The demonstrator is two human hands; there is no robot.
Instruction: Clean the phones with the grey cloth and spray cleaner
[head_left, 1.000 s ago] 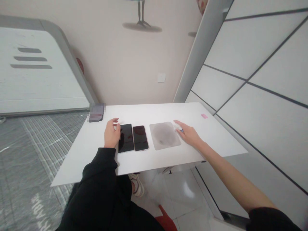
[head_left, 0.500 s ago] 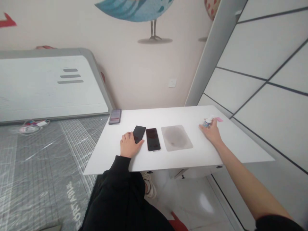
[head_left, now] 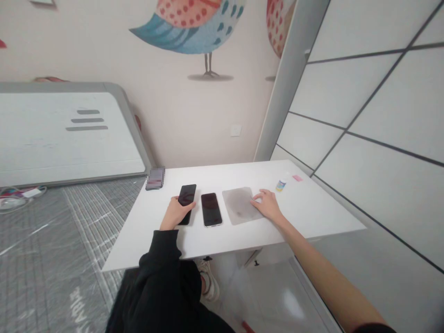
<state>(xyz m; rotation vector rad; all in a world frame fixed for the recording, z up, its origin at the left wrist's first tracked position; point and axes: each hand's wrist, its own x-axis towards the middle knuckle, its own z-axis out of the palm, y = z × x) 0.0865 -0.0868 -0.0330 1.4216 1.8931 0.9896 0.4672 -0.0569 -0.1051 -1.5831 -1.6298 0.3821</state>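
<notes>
Two black phones lie side by side on a white table (head_left: 312, 217). My left hand (head_left: 176, 212) rests on the near end of the left phone (head_left: 188, 196), fingers curled over its edge. The right phone (head_left: 211, 209) lies flat and untouched beside it. A grey cloth (head_left: 239, 206) is spread to the right of the phones. My right hand (head_left: 266, 206) lies on the cloth's right edge with its fingers spread. A small bottle (head_left: 280, 185) with a blue and yellow label stands upright beyond that hand.
A blurred dark object (head_left: 155, 178) sits at the table's far left corner. A small pink slip (head_left: 297, 178) lies at the far right by the panelled wall. A white board leans against the wall on the left, above a plastic-covered floor. My shoe shows under the table.
My right hand has let go of the small bottle at the far right and come back to the grey cloth. My left hand has stayed on the left phone, which now lies turned slightly.
</notes>
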